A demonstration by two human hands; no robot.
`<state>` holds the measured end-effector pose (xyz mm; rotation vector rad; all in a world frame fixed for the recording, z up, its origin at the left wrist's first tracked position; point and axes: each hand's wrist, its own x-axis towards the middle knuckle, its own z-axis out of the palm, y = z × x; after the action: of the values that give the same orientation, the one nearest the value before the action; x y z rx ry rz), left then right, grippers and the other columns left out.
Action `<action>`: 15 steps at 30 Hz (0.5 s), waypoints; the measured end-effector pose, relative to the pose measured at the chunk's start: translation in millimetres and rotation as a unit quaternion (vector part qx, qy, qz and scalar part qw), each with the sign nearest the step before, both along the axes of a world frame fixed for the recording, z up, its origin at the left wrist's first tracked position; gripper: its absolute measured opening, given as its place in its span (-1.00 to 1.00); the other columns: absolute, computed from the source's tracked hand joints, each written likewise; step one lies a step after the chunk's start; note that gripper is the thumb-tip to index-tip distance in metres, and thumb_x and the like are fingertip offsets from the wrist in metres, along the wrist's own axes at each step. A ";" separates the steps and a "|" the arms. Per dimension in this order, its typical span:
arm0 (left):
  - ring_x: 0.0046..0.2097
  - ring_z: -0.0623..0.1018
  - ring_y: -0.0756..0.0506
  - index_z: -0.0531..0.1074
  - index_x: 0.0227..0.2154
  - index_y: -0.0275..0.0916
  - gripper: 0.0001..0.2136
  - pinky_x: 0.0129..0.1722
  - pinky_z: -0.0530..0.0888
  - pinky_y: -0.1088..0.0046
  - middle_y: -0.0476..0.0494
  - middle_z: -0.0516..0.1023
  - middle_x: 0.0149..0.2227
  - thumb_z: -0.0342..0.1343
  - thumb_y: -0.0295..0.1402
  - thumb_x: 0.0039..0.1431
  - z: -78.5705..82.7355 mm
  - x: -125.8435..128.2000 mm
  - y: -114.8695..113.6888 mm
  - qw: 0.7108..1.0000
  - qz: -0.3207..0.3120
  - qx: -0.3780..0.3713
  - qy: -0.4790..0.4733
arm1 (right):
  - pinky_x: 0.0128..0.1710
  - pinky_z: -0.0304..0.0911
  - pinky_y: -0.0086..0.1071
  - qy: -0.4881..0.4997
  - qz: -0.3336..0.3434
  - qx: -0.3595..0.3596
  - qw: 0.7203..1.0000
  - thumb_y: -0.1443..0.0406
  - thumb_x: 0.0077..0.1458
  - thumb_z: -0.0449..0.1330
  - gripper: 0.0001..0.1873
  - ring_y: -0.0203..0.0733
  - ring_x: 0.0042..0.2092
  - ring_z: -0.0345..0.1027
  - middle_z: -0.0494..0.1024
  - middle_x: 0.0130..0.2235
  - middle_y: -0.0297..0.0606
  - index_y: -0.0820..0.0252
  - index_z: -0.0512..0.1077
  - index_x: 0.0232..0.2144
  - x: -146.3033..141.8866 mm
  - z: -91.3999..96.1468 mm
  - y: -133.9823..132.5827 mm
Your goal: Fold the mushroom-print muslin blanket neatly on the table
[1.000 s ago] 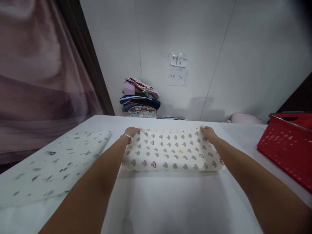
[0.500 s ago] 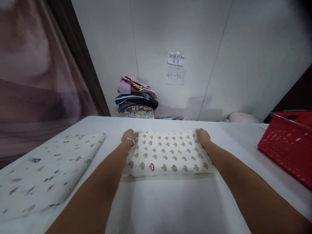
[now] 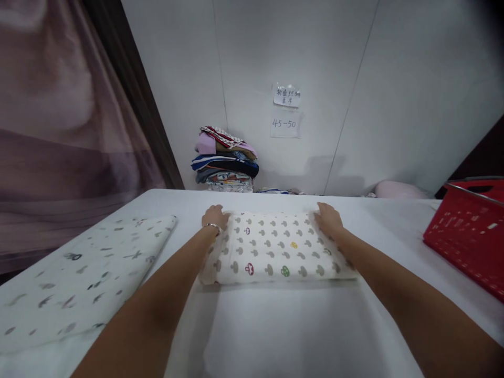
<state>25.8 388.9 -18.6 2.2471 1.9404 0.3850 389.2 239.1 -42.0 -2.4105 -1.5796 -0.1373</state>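
A white cloth (image 3: pixel 275 247) printed with grey mushrooms and a few coloured ones lies folded into a wide band in front of me. At its far left corner is my left hand (image 3: pixel 214 218), with a bracelet on the wrist; its fingers touch the edge and look loosened. My right hand (image 3: pixel 329 219) rests against the far right corner, fingers stretched out and apart. Parts of the fingertips are hard to make out against the fabric. To the left lies another folded white cloth (image 3: pixel 98 268) with a scattered dark and grey print, partly behind my left forearm.
A white table (image 3: pixel 378 220) carries the cloths. On the right stands a red plastic basket (image 3: pixel 468 236) with a metal handle. Beyond the far edge rises a stack of folded fabrics (image 3: pixel 226 163) against the wall. A pinkish curtain (image 3: pixel 71 131) hangs at left.
My fingers have loosened at the two far corners, which lay pinched before. The folded cloth has settled flatter. The whole view has shifted slightly.
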 end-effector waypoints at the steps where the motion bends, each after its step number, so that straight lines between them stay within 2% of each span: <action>1: 0.15 0.30 -0.23 0.30 0.06 -0.21 -0.56 0.10 0.25 0.28 -0.28 0.30 0.15 0.01 -0.16 0.14 -1.1 1.9 -4.4 0.999 -0.048 0.014 0.001 | 0.19 -0.08 -0.16 -0.011 0.052 0.003 0.999 0.21 0.22 -0.10 -0.50 -0.01 0.27 -0.10 0.12 0.25 -0.08 0.20 0.09 0.19 -3.7 -2.6 -2.1; 3: 0.24 0.16 -0.19 0.24 0.12 -0.16 -0.51 0.20 0.10 0.26 -0.18 0.18 0.23 -0.04 -0.09 0.16 -8.1 4.8 -14.2 0.989 -0.144 0.026 0.018 | 0.24 -0.20 -0.13 -0.013 0.121 -0.027 0.992 0.13 0.23 -0.11 -0.47 -0.03 0.31 -0.24 0.02 0.29 -0.17 0.15 0.08 0.21 -10.4 -11.1 -5.9; 5: 0.30 0.02 -0.22 0.16 0.18 -0.15 -0.43 0.24 -0.03 0.15 -0.17 0.04 0.29 -0.10 0.00 0.15 -19.2 4.7 -22.3 0.982 -0.183 -0.004 0.052 | 0.24 -0.25 -0.04 0.005 0.128 -0.081 0.988 0.04 0.23 -0.13 -0.43 0.00 0.32 -0.28 -0.04 0.31 -0.20 0.12 0.08 0.21 -14.3 -21.3 -8.4; 8: 0.33 -0.12 -0.22 0.05 0.24 -0.15 -0.34 0.24 -0.13 0.04 -0.15 -0.11 0.33 -0.23 0.09 0.14 -34.0 0.3 -26.4 0.982 -0.156 -0.061 0.088 | 0.23 -0.29 0.01 0.032 0.099 -0.121 0.987 -0.03 0.22 -0.20 -0.39 -0.02 0.32 -0.32 -0.11 0.33 -0.24 0.07 0.04 0.24 -15.0 -31.9 -8.9; 10: 0.33 -0.16 -0.21 0.02 0.25 -0.15 -0.33 0.25 -0.17 0.03 -0.12 -0.15 0.33 -0.27 0.10 0.15 -38.0 -1.8 -24.3 0.982 -0.153 -0.064 0.087 | 0.24 -0.30 0.00 0.036 0.097 -0.124 0.987 -0.04 0.22 -0.20 -0.37 -0.03 0.33 -0.34 -0.13 0.33 -0.26 0.05 0.01 0.25 -14.6 -33.2 -6.9; 12: 0.33 -0.13 -0.21 0.08 0.22 -0.13 -0.35 0.24 -0.17 0.02 -0.12 -0.11 0.33 -0.21 0.08 0.13 -36.5 -2.7 -20.6 0.984 -0.158 -0.061 0.058 | 0.24 -0.31 0.01 0.042 0.099 -0.128 0.986 -0.03 0.22 -0.20 -0.37 -0.03 0.33 -0.35 -0.14 0.33 -0.26 0.06 0.01 0.25 -14.7 -30.2 -4.6; 15: 0.30 0.01 -0.21 0.28 0.10 -0.08 -0.49 0.24 -0.07 0.11 -0.13 0.11 0.27 -0.03 -0.03 0.10 -27.5 -7.5 -17.7 0.986 -0.150 -0.061 -0.029 | 0.24 -0.26 -0.01 0.065 0.099 -0.126 0.985 0.00 0.23 -0.18 -0.41 -0.04 0.32 -0.29 -0.08 0.32 -0.25 0.06 0.08 0.22 -11.7 -21.7 -7.5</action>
<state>18.3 371.2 -46.1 2.3668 1.5199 0.2791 377.5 231.7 -63.8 -2.3638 -1.8588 0.2679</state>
